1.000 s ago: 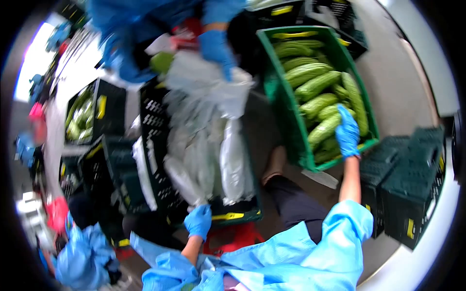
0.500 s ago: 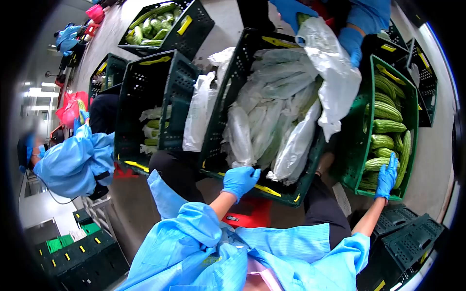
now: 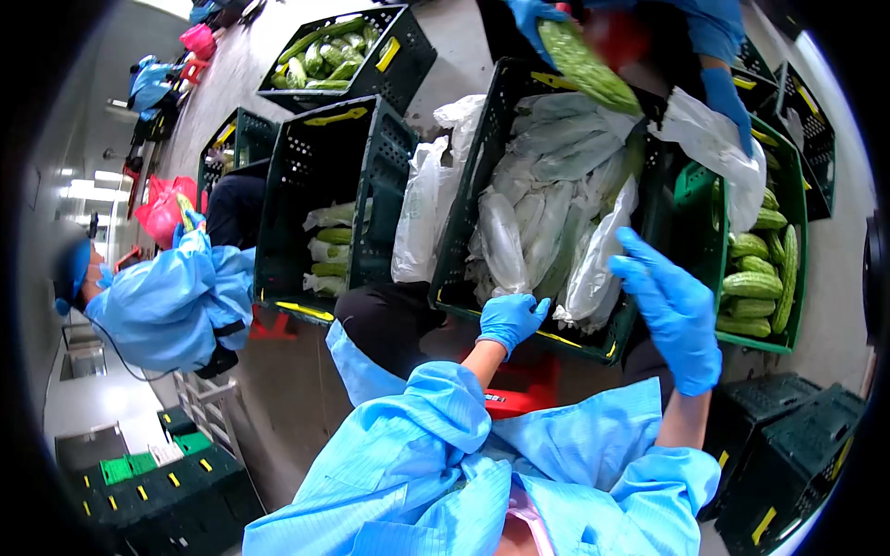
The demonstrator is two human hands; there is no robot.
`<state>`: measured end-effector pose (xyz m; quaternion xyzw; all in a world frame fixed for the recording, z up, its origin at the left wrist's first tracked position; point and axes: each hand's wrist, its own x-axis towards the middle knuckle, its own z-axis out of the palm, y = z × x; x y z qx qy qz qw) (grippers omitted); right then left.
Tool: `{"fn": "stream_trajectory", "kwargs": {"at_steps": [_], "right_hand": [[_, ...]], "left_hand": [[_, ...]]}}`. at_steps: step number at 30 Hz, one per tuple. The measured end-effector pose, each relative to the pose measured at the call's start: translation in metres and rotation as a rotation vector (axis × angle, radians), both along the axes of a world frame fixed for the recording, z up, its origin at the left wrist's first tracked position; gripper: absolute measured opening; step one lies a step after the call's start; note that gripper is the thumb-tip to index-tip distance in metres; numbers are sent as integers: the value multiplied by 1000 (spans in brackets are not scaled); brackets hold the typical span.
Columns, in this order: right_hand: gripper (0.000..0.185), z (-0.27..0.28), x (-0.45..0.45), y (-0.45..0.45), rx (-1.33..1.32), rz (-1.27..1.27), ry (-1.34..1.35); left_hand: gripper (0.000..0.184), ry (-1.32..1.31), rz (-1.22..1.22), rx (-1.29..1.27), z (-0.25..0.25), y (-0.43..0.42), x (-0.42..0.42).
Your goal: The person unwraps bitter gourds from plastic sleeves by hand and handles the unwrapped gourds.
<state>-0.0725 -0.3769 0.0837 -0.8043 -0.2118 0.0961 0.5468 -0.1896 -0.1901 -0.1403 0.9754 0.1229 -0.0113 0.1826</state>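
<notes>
My left hand (image 3: pixel 513 322), in a blue glove, is closed at the near rim of the dark green crate (image 3: pixel 593 350) in front of me. What its fingers hold, if anything, is hidden. My right hand (image 3: pixel 675 315), also gloved, is raised at that crate's right side, open with nothing in it. Inside the crate lie several long vegetables in clear plastic bags (image 3: pixel 547 227). Across from me, a co-worker's gloved hands hold a bumpy green bitter melon (image 3: pixel 584 67) and a plastic bag (image 3: pixel 714 153), apart from each other.
Unbagged bitter melons (image 3: pixel 756 283) fill a green crate (image 3: pixel 756 341) on the right. Left of the middle crate stand another crate (image 3: pixel 320 148) with a few bagged ones and a loose plastic bag (image 3: pixel 417 218). Stacked crates (image 3: pixel 779 454) are at lower right. Another person (image 3: pixel 171 301) works at left.
My right hand has left the bitter melons in the right crate and moved up and left. The co-worker's bitter melon and bag are now separated. My left hand stays closed at the rim.
</notes>
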Motion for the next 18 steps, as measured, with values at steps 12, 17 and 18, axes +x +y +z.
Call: {"fn": "stream_trajectory", "kwargs": {"at_steps": [12,17,18], "right_hand": [[34,-77,46,76,-13,64,309],[36,-111,65,69,-120,124,310],[36,-106,67,69,-38,124,405]], "left_hand": [[32,-101,-94,-98,1,2,-8],[18,-179,-93,-441,-1,11,-14],[18,-194,-141,-449,5,14,-9]]}}
